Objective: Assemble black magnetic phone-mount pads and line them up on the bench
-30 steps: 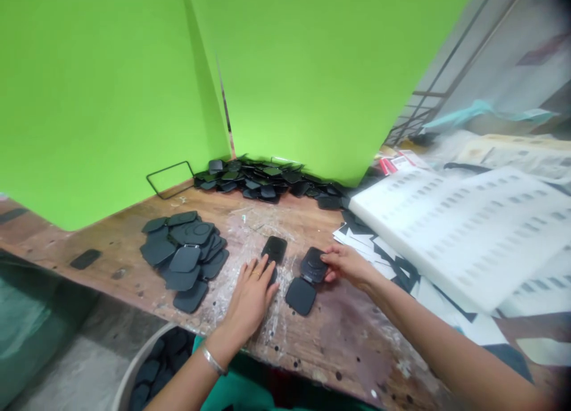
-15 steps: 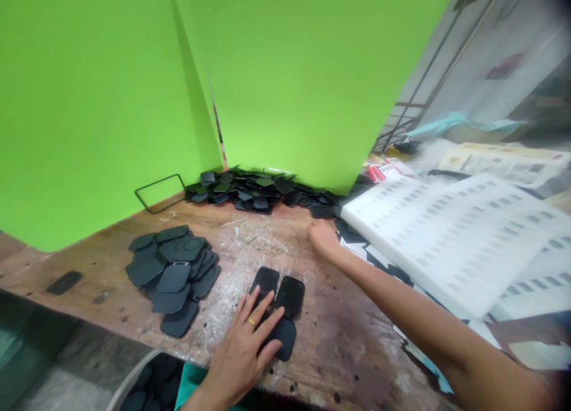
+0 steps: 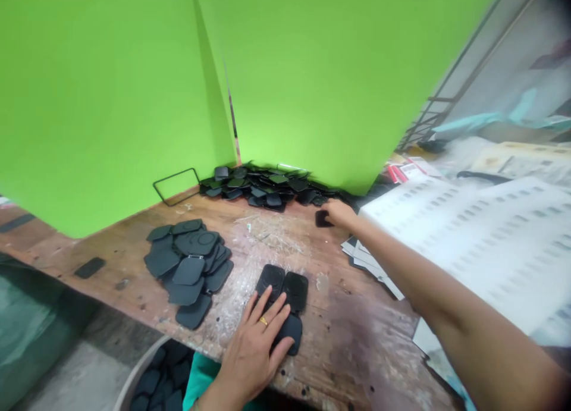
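Resting palm down with its fingers extended and slightly parted, the left hand [image 3: 259,345] is laid over a group of flat black rounded-square plates [image 3: 295,289] on a worn brown wooden table [image 3: 357,319]; nothing is gripped by it. A gold-coloured ring [image 3: 263,321] is worn on one finger. At the far side, a small dark squarish piece [image 3: 322,219] is touched at its right edge by the outstretched right hand [image 3: 341,215]; whether it is pinched cannot be told, the fingertips being partly hidden. That piece is located just in front of a long heap of glossy black plates [image 3: 263,191], which is backed by upright bright green panels [image 3: 111,102]. Left of the left hand, a loose pile of matte black plates [image 3: 185,271] is noted. Below the near table edge, further black pieces [image 3: 160,378] are contained in a pale round tub [image 3: 129,381].
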Demonstrator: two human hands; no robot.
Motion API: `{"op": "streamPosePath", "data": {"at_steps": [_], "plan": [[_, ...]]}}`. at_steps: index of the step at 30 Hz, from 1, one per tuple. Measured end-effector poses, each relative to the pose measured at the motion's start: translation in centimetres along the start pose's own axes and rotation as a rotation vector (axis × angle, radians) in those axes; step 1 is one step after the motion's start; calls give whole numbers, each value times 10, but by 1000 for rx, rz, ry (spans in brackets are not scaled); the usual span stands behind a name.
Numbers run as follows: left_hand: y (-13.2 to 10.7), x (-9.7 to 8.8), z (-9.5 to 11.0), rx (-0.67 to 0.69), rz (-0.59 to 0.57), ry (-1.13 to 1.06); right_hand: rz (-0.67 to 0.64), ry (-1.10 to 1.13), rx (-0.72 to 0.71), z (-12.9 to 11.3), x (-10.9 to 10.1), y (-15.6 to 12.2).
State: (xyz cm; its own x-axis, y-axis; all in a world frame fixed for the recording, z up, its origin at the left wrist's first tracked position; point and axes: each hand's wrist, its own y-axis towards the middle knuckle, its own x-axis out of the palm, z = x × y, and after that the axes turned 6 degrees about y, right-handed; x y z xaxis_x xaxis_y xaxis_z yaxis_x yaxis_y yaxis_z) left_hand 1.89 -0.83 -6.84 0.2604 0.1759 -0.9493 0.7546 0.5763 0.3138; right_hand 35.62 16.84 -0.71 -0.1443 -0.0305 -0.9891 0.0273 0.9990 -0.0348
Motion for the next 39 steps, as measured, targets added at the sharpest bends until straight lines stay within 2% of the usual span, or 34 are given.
{"op": "streamPosePath", "data": {"at_steps": [3, 6, 7, 8, 10, 12, 15, 18, 21, 25, 28, 30, 33, 39], "plan": [[2, 0, 1, 10, -6, -7, 82, 56, -37, -23, -15, -27], [3, -1, 3, -1, -9, -6, 151, 152, -33, -34, -31, -71], [4, -1, 5, -12, -7, -12, 151, 247, -16, -35, -33, -88], [5, -1, 6, -23, -1, -23, 125, 442, 28, -35, -33, -104], [6, -1, 7, -40, 23, -52, -25, 865, 157, -35, -25, -135], [6, 0, 8, -43, 41, -76, -195, 1178, 287, -35, -7, -162], [6, -1, 7, -35, 42, -93, -303, 1357, 383, -40, 27, -188], [5, -1, 7, -25, 38, -99, -259, 1263, 404, -48, 51, -200], [3, -1, 8, -31, 41, -101, -119, 938, 298, -56, 63, -203], [3, -1, 9, -52, 50, -103, 74, 447, 52, -63, 67, -208], [2, -1, 10, -54, 61, -105, 252, 234, -202, -71, 67, -219], [2, -1, 10, -53, 67, -106, 323, 153, -385, -77, 68, -231], [2, -1, 9, -52, 75, -109, 322, 84, -519, -86, 72, -250], [3, 1, 8, -35, 72, -119, 199, 59, -554, -88, 91, -272]]}}
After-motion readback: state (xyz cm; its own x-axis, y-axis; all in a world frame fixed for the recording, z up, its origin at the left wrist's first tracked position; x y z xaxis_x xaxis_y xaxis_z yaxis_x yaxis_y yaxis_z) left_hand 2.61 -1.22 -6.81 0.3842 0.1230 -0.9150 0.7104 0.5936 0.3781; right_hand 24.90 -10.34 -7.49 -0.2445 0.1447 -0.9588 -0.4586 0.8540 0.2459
